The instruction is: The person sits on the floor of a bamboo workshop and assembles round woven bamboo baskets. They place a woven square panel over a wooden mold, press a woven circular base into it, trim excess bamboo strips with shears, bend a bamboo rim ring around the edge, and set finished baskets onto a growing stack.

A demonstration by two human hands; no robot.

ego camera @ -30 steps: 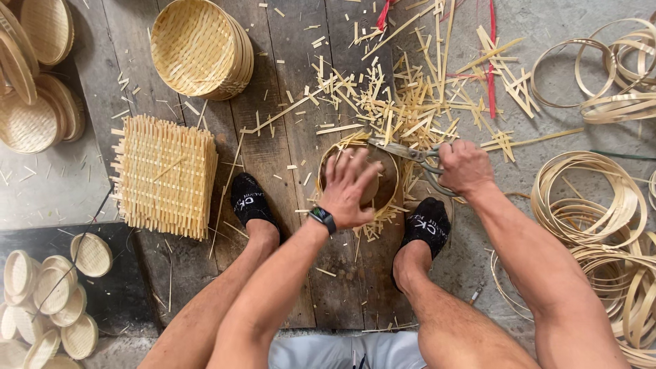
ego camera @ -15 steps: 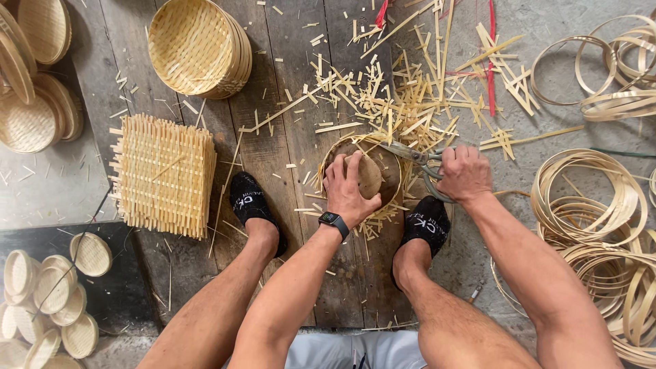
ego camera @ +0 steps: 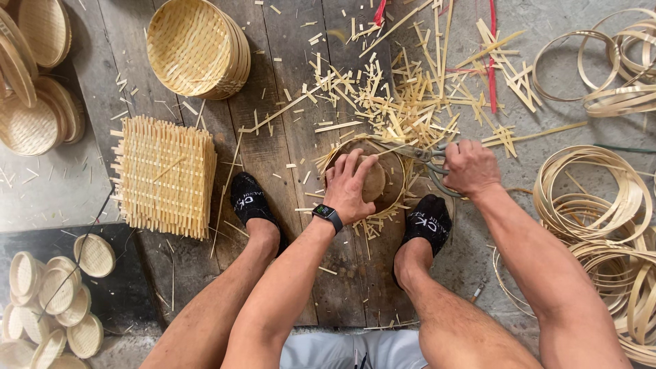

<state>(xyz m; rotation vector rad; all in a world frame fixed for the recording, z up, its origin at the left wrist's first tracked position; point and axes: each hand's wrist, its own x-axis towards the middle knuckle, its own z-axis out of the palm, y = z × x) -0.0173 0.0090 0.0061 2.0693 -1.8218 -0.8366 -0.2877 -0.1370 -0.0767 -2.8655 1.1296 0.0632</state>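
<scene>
Fingers (ego camera: 355,171) of the left hand (ego camera: 350,190) are spread wide and pressed flat on a small round woven bamboo basket (ego camera: 383,179) ringed by a pale hoop — palm down, pinning it to the dark wooden plank floor (ego camera: 287,137) rather than gripping it. The basket sits right under those fingers, between the two feet in black socks (ego camera: 251,201). A dark wristwatch (ego camera: 328,216) sits on the wrist just behind the hand.

Just to the right of the fingers, the right hand (ego camera: 470,167) is curled tight round the handles of grey metal scissors (ego camera: 417,152), whose blades point left over the basket's far rim — touching it or just above, I cannot tell.

Beyond the fingertips lies a litter of short pale bamboo offcuts (ego camera: 403,102), with two red strips (ego camera: 492,61) among them. Left of the fingers, past the left foot, lies a stack of square woven bamboo mats with ragged edges (ego camera: 164,176); farther up on that side is a stack of finished round woven baskets (ego camera: 198,46). More shallow round trays (ego camera: 34,102) lie at the far left, and small round baskets (ego camera: 48,307) cluster at the lower left. Well to the right of the scissors hand are loose coils of thin bamboo hoops (ego camera: 594,198).
</scene>
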